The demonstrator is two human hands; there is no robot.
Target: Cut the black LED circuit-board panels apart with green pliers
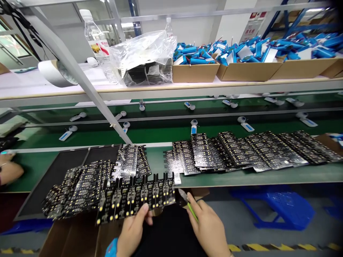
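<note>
A long black circuit board panel (135,196) with yellow-white spots is gripped at its lower edge by my left hand (135,228). My right hand (209,221) is closed around green-handled pliers (190,207), whose metal tip is near the panel's right end. Stacked black panels (85,185) lie on a dark tray to the left, with a smaller pile (128,160) behind the held panel. More panels (241,150) overlap in a long row on the green bench to the right.
A raised shelf (150,91) bears boxes of blue battery packs (249,67), a plastic bag (144,53), a bottle (96,43) and a tape roll (57,73). Beyond the bench edge is a blue stool (284,210). Another person's hand (10,169) is far left. A metal post slants down.
</note>
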